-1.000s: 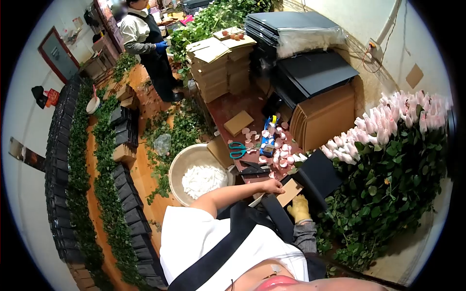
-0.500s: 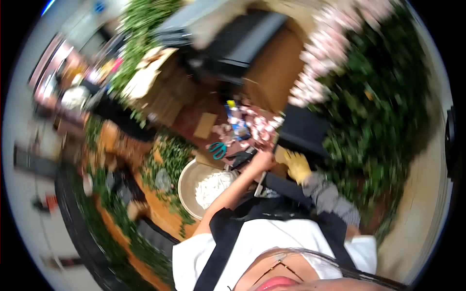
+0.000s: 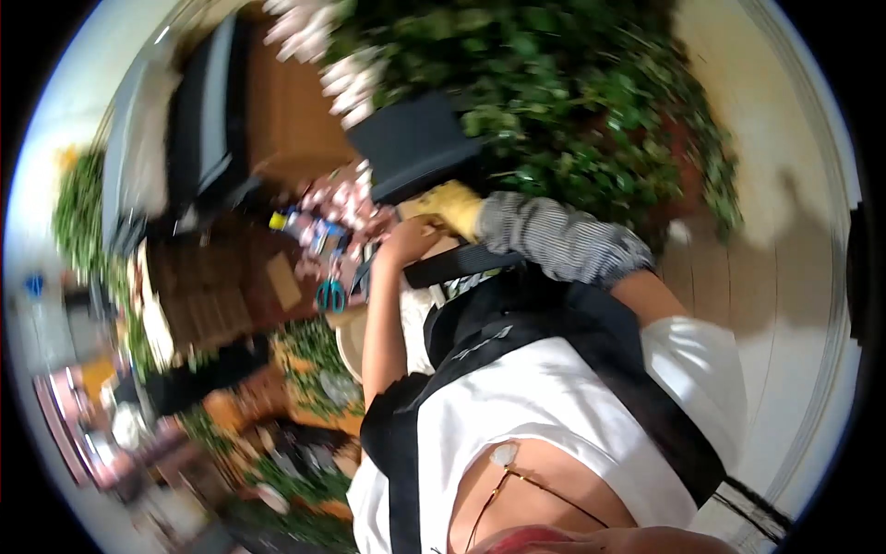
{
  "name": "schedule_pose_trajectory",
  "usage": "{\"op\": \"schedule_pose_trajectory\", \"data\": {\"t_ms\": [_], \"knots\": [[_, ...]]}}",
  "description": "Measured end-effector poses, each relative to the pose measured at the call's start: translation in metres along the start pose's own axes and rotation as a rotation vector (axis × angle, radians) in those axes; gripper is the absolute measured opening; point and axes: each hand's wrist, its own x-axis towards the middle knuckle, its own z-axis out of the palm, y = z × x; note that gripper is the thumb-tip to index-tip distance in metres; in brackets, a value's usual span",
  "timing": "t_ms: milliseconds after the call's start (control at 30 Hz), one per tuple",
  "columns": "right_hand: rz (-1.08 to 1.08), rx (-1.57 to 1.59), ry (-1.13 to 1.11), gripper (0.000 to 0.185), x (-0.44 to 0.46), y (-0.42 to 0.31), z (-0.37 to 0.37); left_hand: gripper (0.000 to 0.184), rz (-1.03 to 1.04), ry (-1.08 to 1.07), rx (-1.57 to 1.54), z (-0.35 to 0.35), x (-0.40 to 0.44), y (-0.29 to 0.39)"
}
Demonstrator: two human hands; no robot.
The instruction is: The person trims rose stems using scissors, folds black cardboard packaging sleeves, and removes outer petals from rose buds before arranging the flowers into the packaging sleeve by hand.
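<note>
My left hand is bare and reaches over the work surface; its fingers are smeared, so what it may hold does not show. Close beside it is my right hand, in a yellow glove with a grey striped sleeve above it; the glove's fingers are blurred too. Just left of my bare hand lies a dark object that I cannot make out. Teal-handled scissors lie further left. Pink-white petals or flower pieces are heaped beyond the hands, around a blue item.
A black box stands beyond the glove, with a mass of green leaves behind it. Pale pink flowers line its edge. A cardboard box is at the left, and a pale tub is partly hidden by my left arm.
The view has swung to the right, so the surroundings sit further left. My gloved right hand has come closer to my left hand. My left arm now covers most of the tub.
</note>
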Motion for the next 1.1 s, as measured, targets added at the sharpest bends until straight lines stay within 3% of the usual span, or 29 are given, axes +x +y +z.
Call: {"op": "schedule_pose_trajectory", "data": {"t_ms": [67,100,133,200,267,333,433,467,533,567,633,667,700,733,800,867,900,933,1000,1100], "knots": [[0.016,-0.006,0.204,0.037,0.004,0.011,0.031,0.037,0.046,-0.016,0.067,0.007,0.027,-0.037],[0.030,-0.027,0.190,0.032,0.001,0.010,0.027,0.037,0.045,-0.047,0.115,0.008,0.029,-0.035],[0.085,-0.072,0.110,0.031,0.009,0.008,0.028,0.037,0.035,-0.068,0.162,0.010,0.030,-0.030],[0.221,-0.184,-0.124,0.031,0.026,0.007,0.038,0.039,-0.225,-0.130,0.192,0.007,0.027,0.005],[0.262,-0.165,-0.077,0.029,0.014,-0.002,0.027,0.042,-0.013,-0.009,0.301,0.023,0.032,-0.020],[0.283,-0.167,-0.035,0.027,0.008,-0.005,0.016,0.047,-0.012,-0.014,0.346,0.029,0.036,-0.023],[0.156,0.074,-0.265,0.029,-0.015,0.008,-0.019,0.046,0.001,0.041,0.362,0.038,0.026,-0.007],[0.276,0.240,-0.221,0.036,-0.033,0.009,-0.031,0.042,0.042,0.049,0.354,0.046,0.031,-0.029],[0.302,0.485,0.366,0.043,-0.081,0.030,-0.013,0.040,0.110,0.112,0.312,0.056,0.027,-0.036],[0.427,0.397,0.483,0.041,-0.109,0.031,-0.028,0.038,0.127,0.119,0.269,0.054,0.024,-0.032],[0.879,0.163,0.488,0.032,-0.147,0.039,-0.017,0.039,0.049,0.110,0.222,0.052,0.022,-0.029],[0.864,0.050,0.580,0.032,-0.166,0.048,0.014,0.039,-0.019,0.084,0.178,0.053,0.022,-0.028],[0.855,-0.068,0.671,0.032,-0.184,0.057,0.046,0.039,0.040,0.149,0.231,0.055,0.021,-0.029],[0.614,-0.087,0.903,0.036,-0.198,0.073,0.082,0.039,0.002,0.125,0.214,0.056,0.022,-0.029],[0.634,-0.009,0.762,0.038,-0.199,0.084,0.084,0.039,-0.079,0.106,0.216,0.054,0.021,-0.020],[0.900,0.275,0.399,0.037,-0.186,0.072,-0.018,0.039,-0.076,0.096,0.173,0.052,0.019,-0.022],[0.821,-0.055,0.613,0.036,-0.174,0.073,-0.041,0.037,-0.035,0.150,0.208,0.055,0.019,-0.026],[0.694,-0.191,0.715,0.039,-0.162,0.085,-0.056,0.037,-0.039,0.171,0.203,0.057,0.020,-0.030],[0.567,-0.220,0.738,0.046,-0.130,0.107,-0.084,0.035,-0.048,0.127,0.144,0.056,0.020,-0.028],[0.615,-0.368,0.430,0.055,-0.084,0.163,-0.067,0.035,0.003,0.151,0.178,0.061,0.025,-0.039]]}}
